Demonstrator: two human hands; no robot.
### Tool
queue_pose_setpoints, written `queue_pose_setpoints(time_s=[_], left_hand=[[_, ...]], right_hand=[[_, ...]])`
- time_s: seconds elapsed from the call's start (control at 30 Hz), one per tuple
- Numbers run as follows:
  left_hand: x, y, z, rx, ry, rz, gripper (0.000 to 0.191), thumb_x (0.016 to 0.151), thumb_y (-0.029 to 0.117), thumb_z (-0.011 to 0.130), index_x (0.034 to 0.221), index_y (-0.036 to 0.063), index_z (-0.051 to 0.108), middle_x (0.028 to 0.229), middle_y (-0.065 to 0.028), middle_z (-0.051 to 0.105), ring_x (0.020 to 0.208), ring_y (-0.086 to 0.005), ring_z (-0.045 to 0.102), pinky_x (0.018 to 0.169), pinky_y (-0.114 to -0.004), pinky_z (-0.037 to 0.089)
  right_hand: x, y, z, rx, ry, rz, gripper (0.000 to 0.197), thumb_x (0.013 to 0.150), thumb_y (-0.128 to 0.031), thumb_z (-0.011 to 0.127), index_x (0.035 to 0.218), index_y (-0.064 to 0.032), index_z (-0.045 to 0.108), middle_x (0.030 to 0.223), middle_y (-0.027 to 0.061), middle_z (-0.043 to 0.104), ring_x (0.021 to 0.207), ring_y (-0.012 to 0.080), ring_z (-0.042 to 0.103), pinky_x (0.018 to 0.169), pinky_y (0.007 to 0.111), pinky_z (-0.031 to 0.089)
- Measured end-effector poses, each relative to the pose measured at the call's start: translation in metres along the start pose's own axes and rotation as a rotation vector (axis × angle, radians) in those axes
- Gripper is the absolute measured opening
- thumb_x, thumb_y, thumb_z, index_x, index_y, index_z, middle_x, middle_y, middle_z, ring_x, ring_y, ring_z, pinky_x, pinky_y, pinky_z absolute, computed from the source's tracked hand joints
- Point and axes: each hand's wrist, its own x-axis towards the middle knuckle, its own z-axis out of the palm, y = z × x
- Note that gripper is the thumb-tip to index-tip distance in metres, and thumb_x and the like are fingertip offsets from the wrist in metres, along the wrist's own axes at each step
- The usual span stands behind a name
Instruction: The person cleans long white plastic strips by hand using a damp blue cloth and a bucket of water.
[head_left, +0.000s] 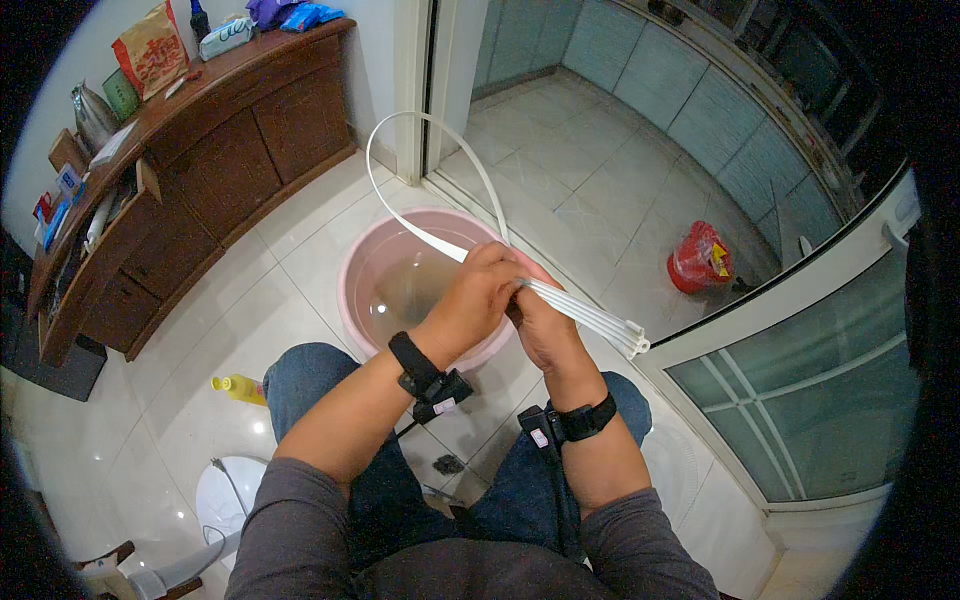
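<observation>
Both hands meet over the far right side of a pink plastic basin (346, 281) that holds cloudy water. My left hand (480, 289) pinches a white flat strip (384, 199), which rises beyond the basin in a large loop and comes back to the hands. My right hand (547, 322) grips the same white piece from the right, fingers partly hidden. From between the hands a bundle of thin white rods (585, 311) slants down to the right, ending in small ring-like tips. How rods and strip join is hidden by the fingers.
A curved wooden sideboard (217, 142) with an open drawer (105, 247) stands at left. A yellow bottle (244, 389) lies beside the left knee. At right are a glass-panelled door (795, 405) and, past the sill, a red bin (697, 259). A white disc (225, 491) rests lower left.
</observation>
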Motion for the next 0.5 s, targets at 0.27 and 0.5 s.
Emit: queue_pose_setpoints(time_s=[0.27, 0.5], left_hand=[[-0.004, -0.029, -0.016, 0.291, -0.056, -0.137, 0.014, 0.078, -0.002, 0.06, 0.09, 0.0011, 0.065, 0.093, -0.016, 0.059, 0.093, -0.0357, 0.056, 0.08, -0.04, 0.046], [-0.003, -0.009, -0.005, -0.044, -0.067, -0.022, 0.018, 0.077, -0.004, 0.064, 0.094, 0.0017, 0.066, 0.095, -0.017, 0.06, 0.097, -0.0361, 0.057, 0.084, -0.04, 0.047]], right_hand=[[-0.006, -0.007, 0.002, 0.116, 0.013, 0.021, 0.05, 0.09, -0.002, 0.043, 0.14, 0.0053, 0.04, 0.133, 0.018, 0.051, 0.12, 0.0233, 0.052, 0.102, 0.032, 0.043], [-0.002, -0.006, 0.01, -0.064, -0.055, 0.035, 0.052, 0.092, -0.002, 0.043, 0.143, 0.0036, 0.034, 0.129, 0.0164, 0.053, 0.115, 0.0245, 0.055, 0.103, 0.037, 0.044]])
